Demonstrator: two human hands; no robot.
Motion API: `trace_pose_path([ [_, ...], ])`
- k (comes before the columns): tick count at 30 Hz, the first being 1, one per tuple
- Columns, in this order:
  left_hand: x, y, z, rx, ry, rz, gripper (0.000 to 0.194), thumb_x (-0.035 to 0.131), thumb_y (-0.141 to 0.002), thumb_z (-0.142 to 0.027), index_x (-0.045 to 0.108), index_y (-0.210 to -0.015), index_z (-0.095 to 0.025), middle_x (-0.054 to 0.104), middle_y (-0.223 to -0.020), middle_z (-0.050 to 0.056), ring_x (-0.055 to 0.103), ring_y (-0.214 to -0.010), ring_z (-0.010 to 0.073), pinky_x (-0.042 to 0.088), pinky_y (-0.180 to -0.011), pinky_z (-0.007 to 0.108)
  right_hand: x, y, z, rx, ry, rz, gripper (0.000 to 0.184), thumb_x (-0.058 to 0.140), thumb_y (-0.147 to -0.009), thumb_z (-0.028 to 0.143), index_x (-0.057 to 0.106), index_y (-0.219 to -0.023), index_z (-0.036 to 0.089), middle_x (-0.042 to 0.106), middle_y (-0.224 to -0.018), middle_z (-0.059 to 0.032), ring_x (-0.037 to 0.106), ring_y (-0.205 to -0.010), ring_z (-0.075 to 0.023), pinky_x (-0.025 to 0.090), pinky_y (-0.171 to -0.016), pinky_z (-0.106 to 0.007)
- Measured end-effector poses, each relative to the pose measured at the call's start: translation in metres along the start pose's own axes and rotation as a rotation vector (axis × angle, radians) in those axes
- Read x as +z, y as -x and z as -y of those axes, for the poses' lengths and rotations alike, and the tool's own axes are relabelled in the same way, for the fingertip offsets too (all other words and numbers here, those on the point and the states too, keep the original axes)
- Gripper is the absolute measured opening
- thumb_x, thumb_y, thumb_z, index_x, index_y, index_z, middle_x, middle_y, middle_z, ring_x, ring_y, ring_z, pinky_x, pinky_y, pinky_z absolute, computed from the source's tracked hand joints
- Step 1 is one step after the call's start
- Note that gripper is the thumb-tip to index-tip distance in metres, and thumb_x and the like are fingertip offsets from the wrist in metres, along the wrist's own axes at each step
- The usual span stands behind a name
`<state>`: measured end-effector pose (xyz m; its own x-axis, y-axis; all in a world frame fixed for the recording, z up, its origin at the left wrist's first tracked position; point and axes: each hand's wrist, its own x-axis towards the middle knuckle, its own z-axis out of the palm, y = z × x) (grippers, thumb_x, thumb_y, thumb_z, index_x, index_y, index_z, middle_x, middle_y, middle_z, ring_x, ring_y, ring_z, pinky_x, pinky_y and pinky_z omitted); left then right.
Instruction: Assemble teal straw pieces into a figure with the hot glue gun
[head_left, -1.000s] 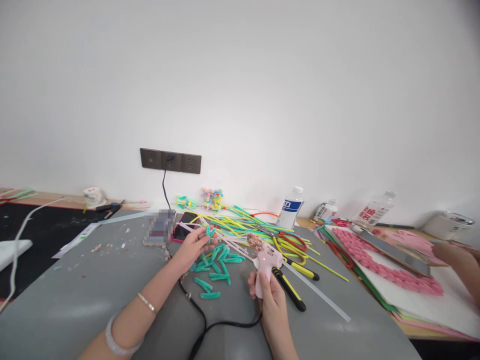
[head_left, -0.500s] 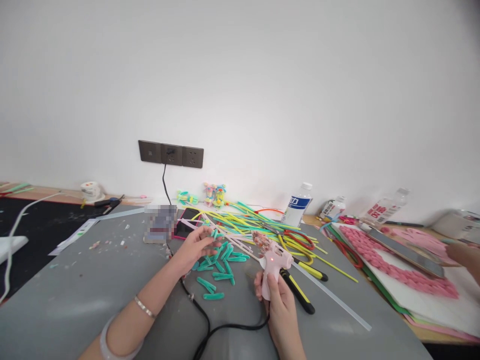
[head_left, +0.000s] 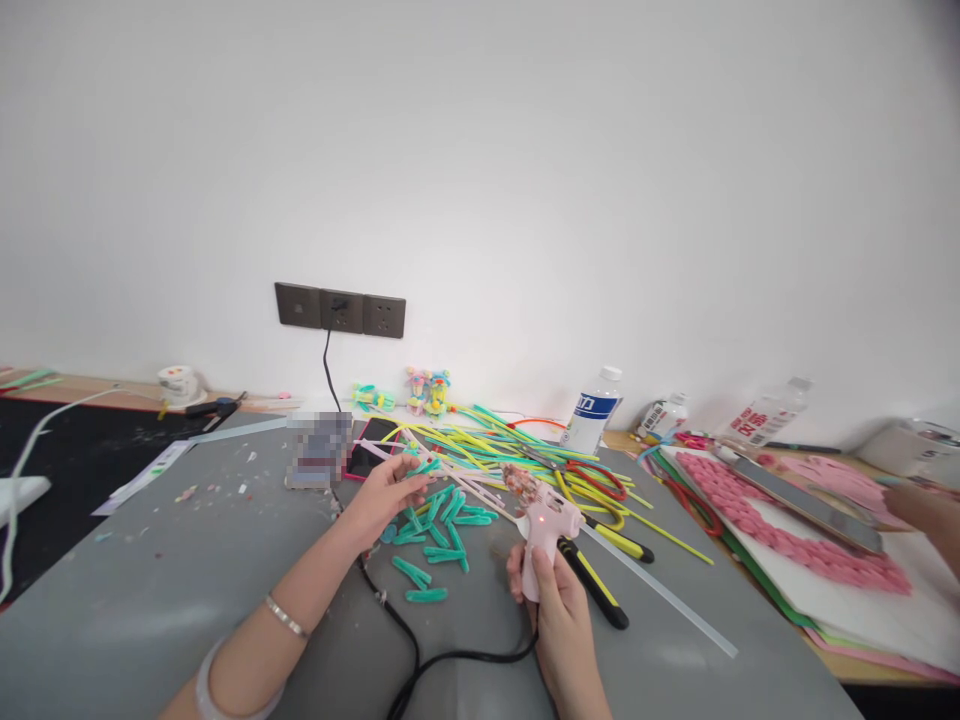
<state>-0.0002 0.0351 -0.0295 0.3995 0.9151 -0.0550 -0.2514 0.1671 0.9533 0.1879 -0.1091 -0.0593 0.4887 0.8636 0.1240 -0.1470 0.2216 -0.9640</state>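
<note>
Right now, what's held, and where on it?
Right hand: pale pink glue gun, by its handle. Left hand: small teal fuzzy piece, in the fingertips; which part of it they grip can't be told.

1. Socket panel point(head_left: 340, 310): on the wall point(head_left: 480, 200), behind the mat point(head_left: 225, 560).
2. Figurines point(head_left: 429, 390): before the wall, behind the mat's middle.
3. Chenille stems point(head_left: 457, 438): on the mat, before the figurines.
4. Folded pieces point(head_left: 427, 595): on the mat, before the stems; one in the left hand point(head_left: 388, 498).
5. Glue gun point(head_left: 546, 525): in the right hand point(head_left: 559, 605), right of the folded pieces.
6. Upright bottle point(head_left: 592, 415): behind the glue gun, to its right.
7. Paper sheets point(head_left: 855, 612): right of the mat, beneath a braided piece point(head_left: 787, 538).
</note>
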Motion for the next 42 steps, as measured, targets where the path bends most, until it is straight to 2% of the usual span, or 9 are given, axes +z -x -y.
trace_pose_path([
  [5, 0.001, 0.001, -0.004, -0.062, 0.071, 0.007, 0.038, 0.085, -0.069, -0.041, 0.062, -0.087, -0.017, 0.075, -0.089, 0.008, 0.070, -0.077, 0.0169, 0.056, -0.074, 0.030, 0.000, 0.000, 0.000, 0.013, 0.000, -0.008, 0.051, 0.068, -0.078, 0.067, 0.064, -0.070, 0.017, 0.058, -0.063, -0.0029, 0.046, -0.050, -0.0131, 0.038, -0.048, -0.026],
  [13, 0.001, 0.002, -0.005, -0.061, 0.100, 0.003, 0.033, 0.079, -0.074, -0.043, 0.056, -0.079, -0.018, 0.070, -0.093, 0.006, 0.071, -0.094, 0.0226, 0.057, -0.075, 0.032, 0.001, 0.001, 0.001, -0.002, -0.001, 0.000, 0.050, 0.068, -0.079, 0.066, 0.065, -0.071, 0.016, 0.059, -0.063, -0.0031, 0.044, -0.051, -0.0128, 0.038, -0.049, -0.026],
  [16, 0.000, 0.000, -0.005, 0.015, 0.049, -0.059, 0.033, 0.075, -0.074, -0.045, 0.055, -0.075, -0.018, 0.064, -0.082, 0.003, 0.068, -0.083, 0.0207, 0.056, -0.071, 0.033, 0.001, 0.002, 0.000, 0.003, 0.002, -0.011, 0.051, 0.068, -0.079, 0.066, 0.065, -0.071, 0.016, 0.058, -0.064, -0.0030, 0.044, -0.051, -0.0126, 0.038, -0.049, -0.026],
  [20, -0.003, -0.003, -0.007, 0.147, -0.042, -0.168, 0.035, 0.075, -0.071, -0.045, 0.054, -0.067, -0.018, 0.054, -0.068, -0.004, 0.053, -0.060, 0.0100, 0.044, -0.057, 0.022, 0.000, 0.002, -0.002, 0.008, 0.009, -0.019, 0.051, 0.068, -0.078, 0.067, 0.064, -0.071, 0.016, 0.060, -0.066, -0.0038, 0.045, -0.053, -0.0126, 0.038, -0.050, -0.025],
  [23, -0.005, -0.003, -0.008, 0.180, -0.077, -0.184, 0.035, 0.075, -0.071, -0.047, 0.056, -0.070, -0.018, 0.053, -0.062, -0.006, 0.047, -0.053, 0.0081, 0.039, -0.052, 0.020, -0.001, 0.002, -0.002, 0.009, -0.001, -0.017, 0.051, 0.068, -0.078, 0.067, 0.064, -0.072, 0.016, 0.061, -0.067, -0.0037, 0.046, -0.053, -0.0125, 0.039, -0.050, -0.025],
  [30, 0.000, 0.002, -0.005, 0.071, -0.160, -0.061, 0.043, 0.071, -0.072, -0.058, 0.056, -0.079, -0.019, 0.071, -0.086, 0.006, 0.066, -0.078, 0.0203, 0.050, -0.055, 0.024, -0.001, 0.001, -0.003, -0.013, -0.006, 0.002, 0.049, 0.068, -0.080, 0.064, 0.065, -0.072, 0.016, 0.058, -0.065, -0.0025, 0.045, -0.052, -0.0119, 0.037, -0.049, -0.024],
  [32, 0.000, 0.002, -0.004, 0.093, -0.256, -0.034, 0.040, 0.066, -0.077, -0.057, 0.056, -0.084, -0.019, 0.071, -0.092, 0.008, 0.067, -0.082, 0.0219, 0.051, -0.056, 0.026, -0.001, 0.001, -0.004, -0.022, -0.003, -0.002, 0.048, 0.068, -0.081, 0.063, 0.065, -0.072, 0.016, 0.058, -0.066, -0.0027, 0.046, -0.052, -0.0122, 0.038, -0.049, -0.024],
  [37, -0.001, 0.005, -0.003, 0.349, -0.735, 0.062, 0.017, 0.065, -0.081, -0.032, 0.061, -0.092, -0.019, 0.070, -0.092, 0.005, 0.065, -0.083, 0.0207, 0.052, -0.069, 0.030, -0.002, 0.001, -0.005, -0.030, 0.007, -0.001, 0.049, 0.067, -0.081, 0.064, 0.065, -0.074, 0.016, 0.059, -0.067, -0.0033, 0.046, -0.052, -0.0129, 0.039, -0.050, -0.026],
  [42, -0.005, 0.005, 0.005, 0.354, -0.961, 0.104, 0.031, 0.066, -0.081, -0.018, 0.062, -0.111, -0.022, 0.073, -0.109, 0.007, 0.068, -0.102, 0.0245, 0.053, -0.089, 0.037, -0.003, 0.001, -0.004, -0.036, 0.012, 0.004, 0.048, 0.067, -0.081, 0.064, 0.064, -0.074, 0.016, 0.060, -0.067, -0.0037, 0.046, -0.052, -0.0129, 0.038, -0.049, -0.026],
])
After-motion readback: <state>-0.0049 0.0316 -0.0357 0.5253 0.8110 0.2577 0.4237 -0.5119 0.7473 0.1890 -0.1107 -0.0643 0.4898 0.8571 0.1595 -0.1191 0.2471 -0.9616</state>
